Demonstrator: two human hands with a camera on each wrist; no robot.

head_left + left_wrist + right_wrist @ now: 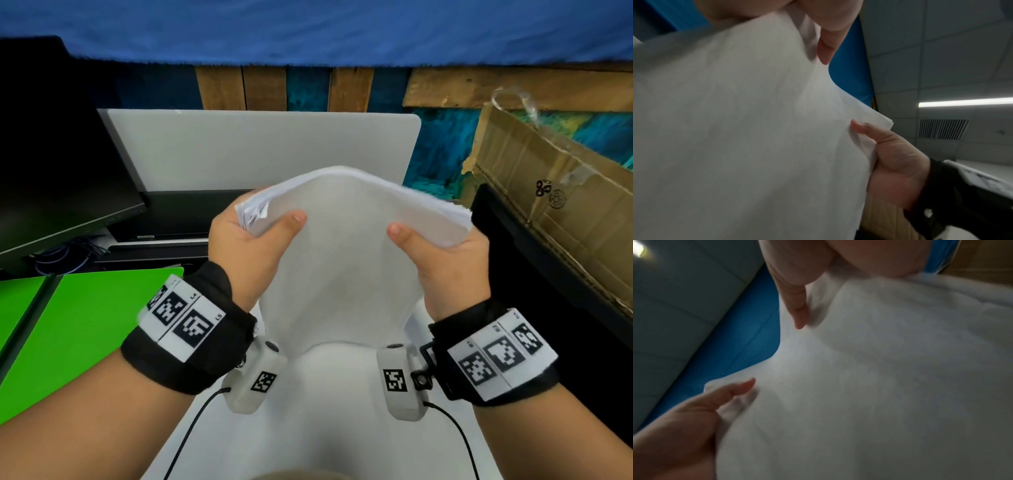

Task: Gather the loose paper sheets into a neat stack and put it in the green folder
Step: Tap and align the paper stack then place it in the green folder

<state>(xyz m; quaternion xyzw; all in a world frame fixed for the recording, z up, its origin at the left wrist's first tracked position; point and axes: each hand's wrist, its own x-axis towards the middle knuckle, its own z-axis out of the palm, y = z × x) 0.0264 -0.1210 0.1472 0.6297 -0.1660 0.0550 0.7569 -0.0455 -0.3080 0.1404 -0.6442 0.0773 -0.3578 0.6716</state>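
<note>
A stack of white paper sheets (346, 240) is held up in the air over the white table, bowed upward in the middle. My left hand (253, 236) grips its left edge, thumb on top and fingers hidden underneath. My right hand (442, 253) grips the right edge the same way. The sheets' edges look uneven at both ends. The paper (740, 138) fills the left wrist view, and the paper (879, 378) fills the right wrist view too. The green folder (78, 329) lies open on the table at the left, below my left wrist.
A white table (342, 394) lies under my hands. A dark monitor (61, 164) stands at the back left, with a white panel (260, 147) and a black device behind the paper. A cardboard box (555, 205) sits at the right on a black surface.
</note>
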